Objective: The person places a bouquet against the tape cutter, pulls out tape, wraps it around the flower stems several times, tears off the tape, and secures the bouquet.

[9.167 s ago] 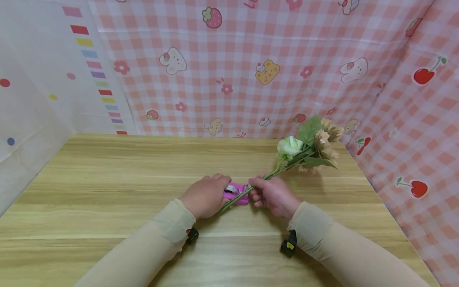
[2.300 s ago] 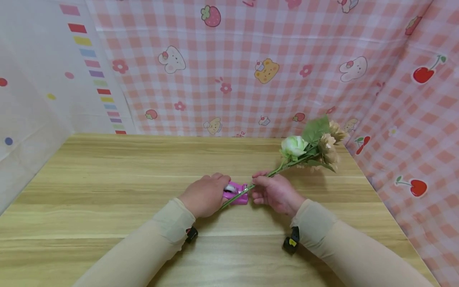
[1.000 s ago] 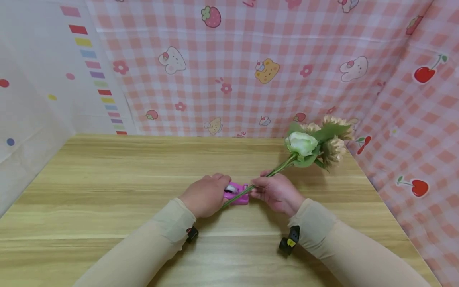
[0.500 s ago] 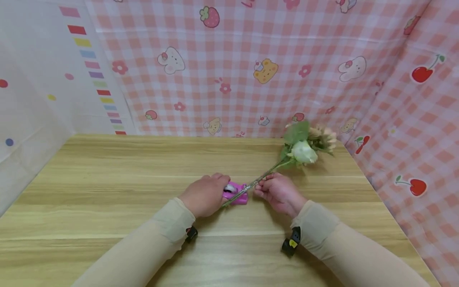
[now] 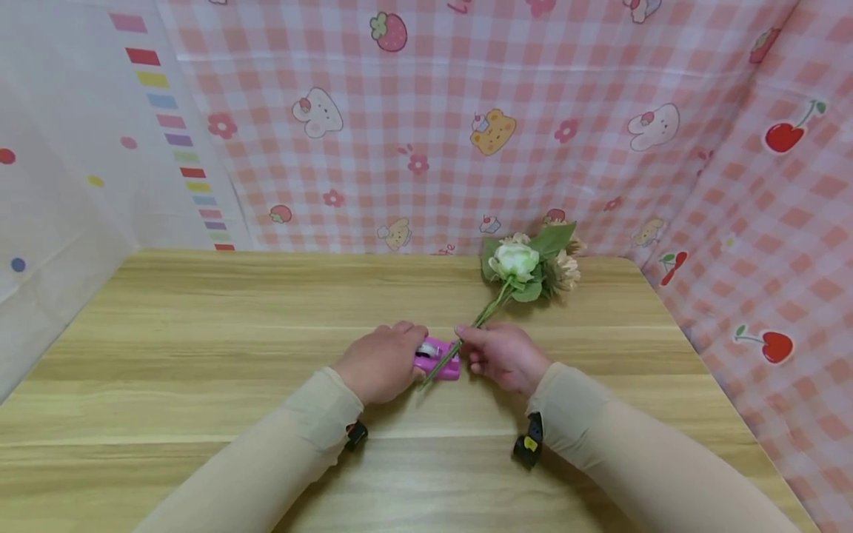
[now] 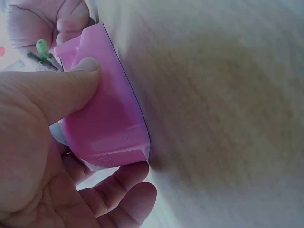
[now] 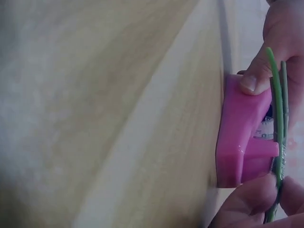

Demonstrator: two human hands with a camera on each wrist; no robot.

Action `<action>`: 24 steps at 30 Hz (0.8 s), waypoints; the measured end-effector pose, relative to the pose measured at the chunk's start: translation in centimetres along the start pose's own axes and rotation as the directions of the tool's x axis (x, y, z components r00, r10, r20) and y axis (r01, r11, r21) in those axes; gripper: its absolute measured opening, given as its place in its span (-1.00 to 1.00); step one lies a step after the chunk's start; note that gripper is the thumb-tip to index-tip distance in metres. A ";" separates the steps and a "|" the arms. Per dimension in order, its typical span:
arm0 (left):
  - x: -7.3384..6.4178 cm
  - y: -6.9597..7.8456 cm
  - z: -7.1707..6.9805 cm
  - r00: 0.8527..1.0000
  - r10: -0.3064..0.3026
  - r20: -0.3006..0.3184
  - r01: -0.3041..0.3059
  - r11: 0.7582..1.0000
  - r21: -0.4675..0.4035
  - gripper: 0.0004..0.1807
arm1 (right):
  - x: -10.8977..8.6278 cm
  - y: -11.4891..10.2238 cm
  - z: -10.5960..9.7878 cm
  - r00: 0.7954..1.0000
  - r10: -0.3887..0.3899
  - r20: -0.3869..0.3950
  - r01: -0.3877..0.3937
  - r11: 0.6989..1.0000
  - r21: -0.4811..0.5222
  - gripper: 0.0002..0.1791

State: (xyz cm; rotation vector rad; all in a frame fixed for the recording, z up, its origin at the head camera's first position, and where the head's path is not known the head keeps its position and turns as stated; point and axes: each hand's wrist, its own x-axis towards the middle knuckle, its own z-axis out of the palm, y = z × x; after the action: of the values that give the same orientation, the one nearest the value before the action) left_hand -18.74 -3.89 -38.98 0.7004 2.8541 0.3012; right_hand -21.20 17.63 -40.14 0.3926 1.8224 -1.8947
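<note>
My left hand (image 5: 381,363) grips a pink tape dispenser (image 6: 107,111) on the table, its thumb on the near side and its fingers around the end. A roll of clear tape (image 5: 428,349) sits inside. Between thumb and fingers, my right hand (image 5: 508,358) pinches a small bunch of flower stems (image 5: 491,306) just beyond the dispenser's cutting end. The stems slant across the dispenser, their cut ends toward me. A pale green-white flower (image 5: 514,261), beige blossoms (image 5: 567,271) and green leaves top the bunch. Something shiny like tape shows on the stems in the right wrist view.
Both hands work over a light wood-grain table (image 5: 220,355). Pink checked cloth (image 5: 373,96) hangs behind it and along the right side. A white cloth (image 5: 60,185) with coloured dots stands at the left. The flower heads are close to the back cloth.
The bunch has turned in my right hand, with its flower heads swinging left and the stems steeper. My right hand has shifted slightly left. My left hand stays on the tape dispenser.
</note>
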 end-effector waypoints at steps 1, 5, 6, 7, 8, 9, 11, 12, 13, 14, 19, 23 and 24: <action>0.0 0.0 0.0 1.000 0.000 0.002 0.000 1.000 -0.001 -0.30 | 0.0 0.0 0.0 1.000 -0.009 0.002 0.009 1.000 0.003 -0.82; 0.0 0.0 -0.1 1.000 0.003 0.002 -0.003 1.000 0.000 -0.31 | -0.2 -0.2 -0.1 0.999 -0.039 0.018 0.038 0.998 0.047 -0.91; 0.0 0.0 -0.1 1.000 0.004 0.000 -0.004 1.000 0.001 -0.33 | -0.3 -0.3 -0.1 0.999 -0.043 0.022 0.042 0.998 0.056 -0.93; 0.0 0.0 -0.1 1.000 0.004 0.000 -0.004 1.000 0.004 -0.36 | -0.4 -0.3 -0.2 0.999 -0.044 0.024 0.042 0.997 0.059 -0.94; 0.0 0.0 -0.1 1.000 0.005 -0.002 -0.005 1.000 0.006 -0.38 | -0.5 -0.3 -0.2 0.999 -0.044 0.024 0.042 0.997 0.061 -0.94; 0.0 0.0 -0.1 1.000 0.006 -0.005 -0.006 1.000 0.007 -0.41 | -0.5 -0.3 -0.3 0.999 -0.045 0.027 0.043 0.997 0.062 -0.93; 0.0 -0.1 0.0 1.000 0.005 -0.004 -0.005 1.000 0.010 -0.44 | -0.6 -0.3 -0.4 0.998 -0.045 0.037 0.042 0.997 0.065 -0.88; 0.0 -0.1 0.0 1.000 0.005 -0.004 -0.005 1.000 0.011 -0.45 | -0.6 -0.3 -0.4 0.998 -0.044 0.043 0.041 0.997 0.064 -0.86; 0.0 -0.1 0.0 1.000 0.005 -0.005 -0.005 1.000 0.011 -0.44 | -0.6 -0.3 -0.4 0.998 -0.041 0.047 0.037 0.997 0.065 -0.85; 0.0 -0.1 0.0 1.000 0.005 -0.005 -0.005 1.000 0.009 -0.44 | -0.6 -0.3 -0.4 0.998 -0.039 0.054 0.035 0.997 0.069 -0.83; 0.0 0.0 0.0 1.000 0.001 0.002 -0.001 1.000 0.005 -0.42 | -0.6 -0.2 -0.3 0.997 -0.001 0.079 -0.008 0.994 0.106 -0.84; 0.0 0.0 0.0 1.000 0.004 -0.003 -0.004 1.000 0.003 -0.42 | -0.5 0.1 -0.2 0.995 0.004 0.104 -0.018 0.990 0.137 -0.79; 0.0 0.0 -0.1 1.000 0.005 -0.006 -0.005 1.000 0.002 -0.42 | -0.5 0.2 -0.1 0.993 -0.006 0.114 -0.010 0.990 0.139 -0.76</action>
State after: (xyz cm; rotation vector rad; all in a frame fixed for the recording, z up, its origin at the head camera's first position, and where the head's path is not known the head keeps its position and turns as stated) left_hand -18.73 -3.94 -38.92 0.7080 2.8589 0.3015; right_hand -20.67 17.85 -40.01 0.3256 1.6221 -2.0068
